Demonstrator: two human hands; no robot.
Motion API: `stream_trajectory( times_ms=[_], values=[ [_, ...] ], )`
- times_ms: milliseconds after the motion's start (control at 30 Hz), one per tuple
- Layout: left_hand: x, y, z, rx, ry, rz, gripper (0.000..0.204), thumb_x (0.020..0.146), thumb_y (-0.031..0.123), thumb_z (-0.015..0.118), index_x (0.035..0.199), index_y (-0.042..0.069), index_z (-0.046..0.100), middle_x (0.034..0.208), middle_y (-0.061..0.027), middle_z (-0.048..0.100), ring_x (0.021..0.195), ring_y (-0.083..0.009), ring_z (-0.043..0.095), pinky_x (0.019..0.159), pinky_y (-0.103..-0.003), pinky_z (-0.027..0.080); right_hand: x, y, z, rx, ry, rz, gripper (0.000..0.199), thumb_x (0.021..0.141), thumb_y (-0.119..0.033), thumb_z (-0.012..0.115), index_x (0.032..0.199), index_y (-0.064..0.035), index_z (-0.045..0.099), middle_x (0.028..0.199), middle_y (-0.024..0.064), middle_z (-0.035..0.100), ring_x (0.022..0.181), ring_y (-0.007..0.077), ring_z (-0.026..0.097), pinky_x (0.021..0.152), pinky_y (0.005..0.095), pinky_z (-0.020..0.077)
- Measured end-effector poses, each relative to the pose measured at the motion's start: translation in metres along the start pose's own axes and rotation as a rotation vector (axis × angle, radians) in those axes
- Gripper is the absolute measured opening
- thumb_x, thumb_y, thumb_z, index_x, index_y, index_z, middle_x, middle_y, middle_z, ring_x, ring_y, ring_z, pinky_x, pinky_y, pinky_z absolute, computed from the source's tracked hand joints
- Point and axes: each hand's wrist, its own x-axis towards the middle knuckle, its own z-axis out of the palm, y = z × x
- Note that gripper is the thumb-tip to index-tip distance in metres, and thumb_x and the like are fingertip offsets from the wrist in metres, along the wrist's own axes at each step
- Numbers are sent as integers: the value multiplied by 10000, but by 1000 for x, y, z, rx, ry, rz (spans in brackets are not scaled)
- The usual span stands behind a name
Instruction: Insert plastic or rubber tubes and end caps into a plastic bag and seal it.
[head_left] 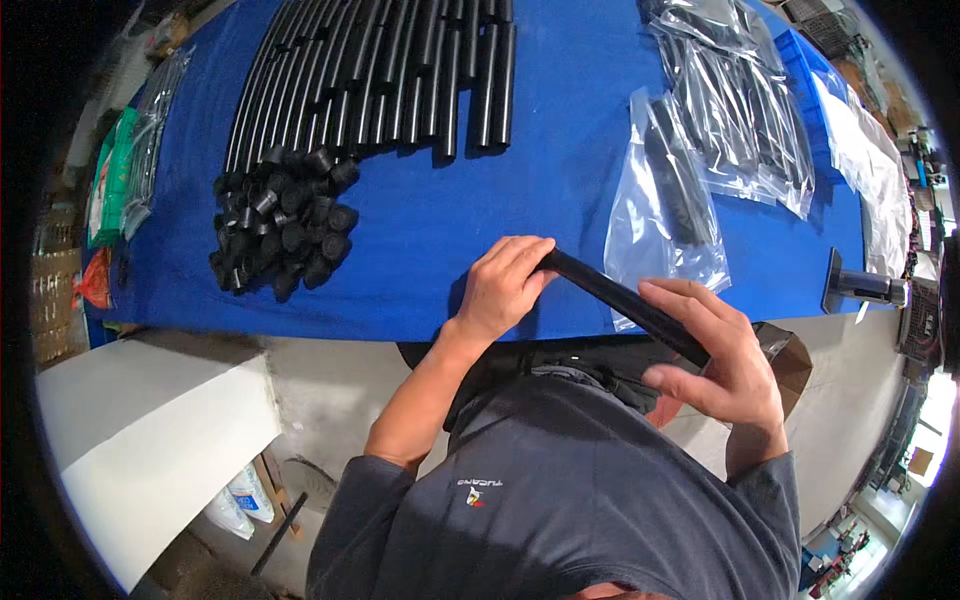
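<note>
Here, the person's left hand (507, 285) was closed around the upper end of a black tube (625, 303), fingertips and thumb pinching it. The right hand (725, 362) was half open at the tube's other end, its fingers and thumb spread apart; whether the palm pressed on it could not be told. The tube slanted above the near edge of the blue table (420, 255), near a clear bag (625, 235).
</note>
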Motion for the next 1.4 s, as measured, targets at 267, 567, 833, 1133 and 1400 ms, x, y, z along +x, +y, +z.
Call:
stream_trajectory(
  times_ms=[267,567,833,1133,1400],
  values=[
    [9,7,-7,109,1,56,381,723,51,806,1078,-29,693,994,-156,704,927,-355,672,822,-417,557,59,-18,-2,-142,326,-584,382,793,-228,824,1070,-26,654,958,123,650,794,270,641,646,374,510],
    [8,18,-19,-174,-25,41,282,825,112,718,1089,27,669,1052,-174,679,1023,-374,652,917,-472,522,116,-28,34,450,51,-706,176,868,-105,770,946,23,679,775,144,669,715,322,680,672,395,533],
    [7,8,-18,71,-113,28,343,864,216,654,1099,-32,677,993,-173,696,958,-375,669,899,-465,528,128,-28,49,412,237,-855,83,867,-58,755,891,-4,697,647,92,604,544,258,610,485,340,450],
    [6,0,-10,39,-76,-97,437,707,111,784,1121,14,682,1055,-122,689,1022,-319,654,938,-451,514,132,-10,49,469,133,-865,135,853,-15,770,888,74,676,602,75,550,475,181,562,437,306,389],
    [4,5,-9,61,-125,-136,495,701,139,812,1174,53,692,1118,-86,674,1070,-280,641,959,-434,497,126,4,54,652,161,-903,115,867,-15,745,863,72,669,633,99,571,471,205,551,423,322,374]
  ],
)
